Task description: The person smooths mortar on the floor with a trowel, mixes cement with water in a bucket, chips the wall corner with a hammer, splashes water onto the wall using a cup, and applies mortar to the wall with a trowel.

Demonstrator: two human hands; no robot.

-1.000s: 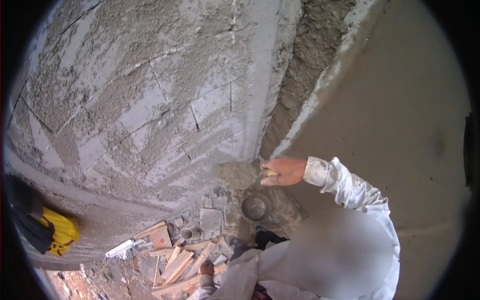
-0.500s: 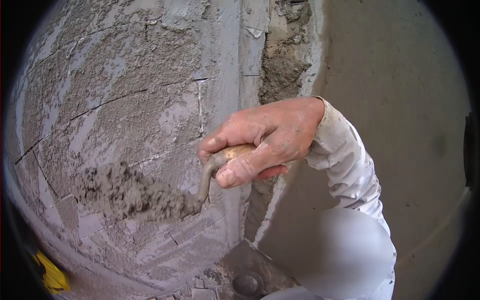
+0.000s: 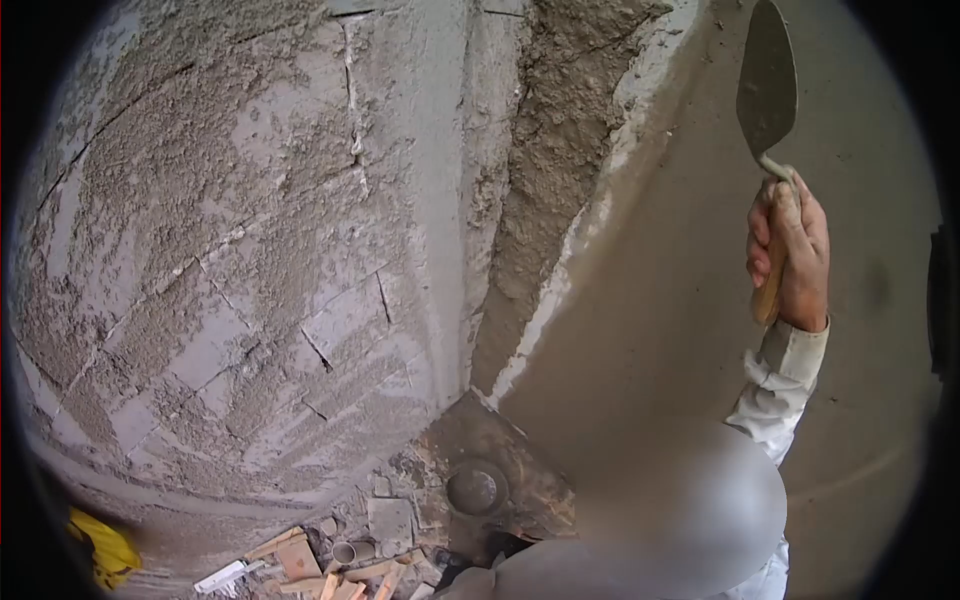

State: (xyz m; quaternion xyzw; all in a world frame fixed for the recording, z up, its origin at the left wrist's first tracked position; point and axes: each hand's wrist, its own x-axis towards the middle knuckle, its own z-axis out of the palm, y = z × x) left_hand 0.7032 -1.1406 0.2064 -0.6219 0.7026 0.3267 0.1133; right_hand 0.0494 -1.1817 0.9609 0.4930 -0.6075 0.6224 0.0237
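Head view, far to the left of the fingers and well below them, is showing a yellow item (image 3: 104,548). A rough block wall (image 3: 230,290), patched with mortar, is rising left of the fingers. Along its foot, below and left of the fingers, a white strip (image 3: 222,576), wood pieces (image 3: 382,584), a short tube (image 3: 344,552) and a grey slab (image 3: 390,525) are lying, with a round container (image 3: 477,490) sitting to their right. A band of coarse mortar (image 3: 550,150) is running down between the block wall and a smooth brown surface (image 3: 660,300). Farthest right, the right hand (image 3: 797,250) is holding a trowel (image 3: 768,90) upright, its fingers (image 3: 760,228) curling closed around the handle (image 3: 768,298). The blade is pointing up, directly above the fingers; the handle's end is sticking out below them. Whether the blade is touching the brown surface, I cannot tell. Beneath the fingers, a pale sleeve (image 3: 785,385) is covering the arm.
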